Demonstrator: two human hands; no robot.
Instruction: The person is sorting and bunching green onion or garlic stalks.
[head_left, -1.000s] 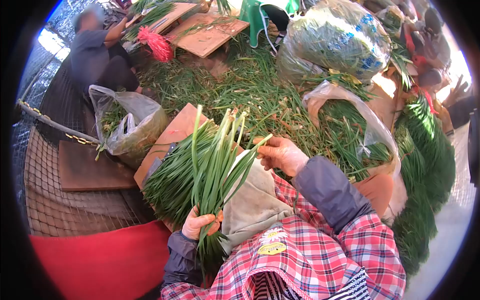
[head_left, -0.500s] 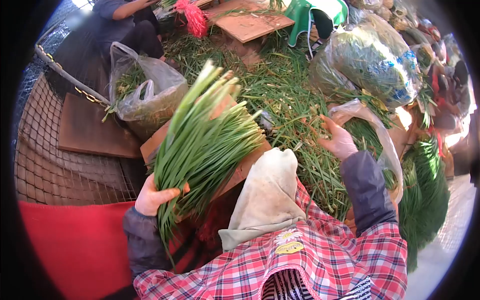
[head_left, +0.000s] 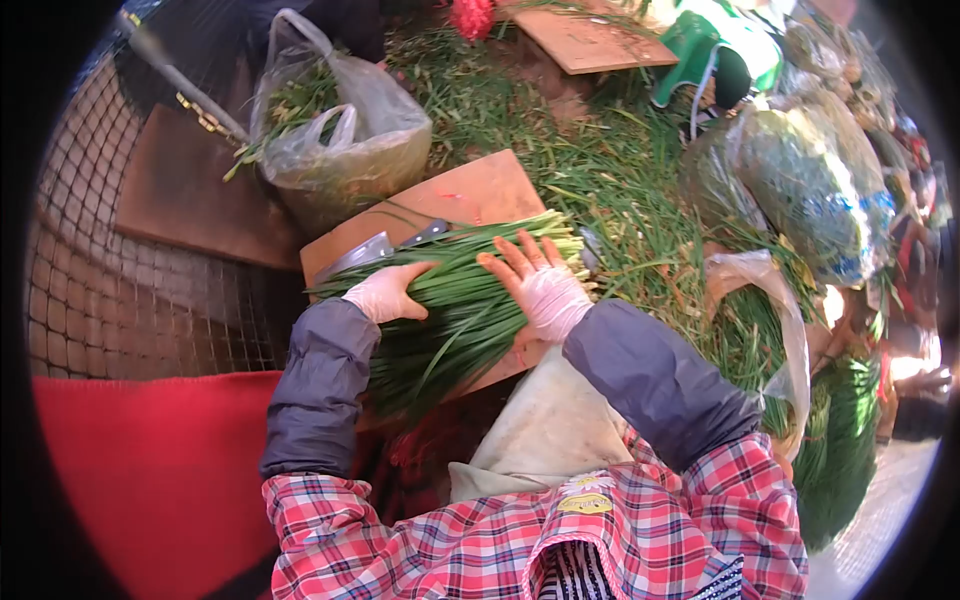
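Note:
A thick pile of garlic chives (head_left: 455,285) lies across a wooden board (head_left: 490,185) in front of me, pale stem ends to the right. My left hand (head_left: 388,292) rests at the pile's left part, thumb and fingers apart. Over the stems nearer the pale ends lies my right hand (head_left: 547,290), its fingers spread. Both hands look whitish, as if gloved. Behind the leaves, a knife with a broad blade (head_left: 362,254) and a black handle (head_left: 424,234) sits on the board, partly covered.
A clear plastic bag (head_left: 350,150) with greens stands beyond the board. Loose leaves (head_left: 630,210) litter the ground. To the right are a large stuffed bag (head_left: 810,190), an open bag (head_left: 790,350) and bundled chives (head_left: 840,450). Red cloth (head_left: 150,460) is at left.
The bunch raised in my left hand has come down onto the pile on the board. My right hand has moved left from the open bag onto the chives. The knife now shows.

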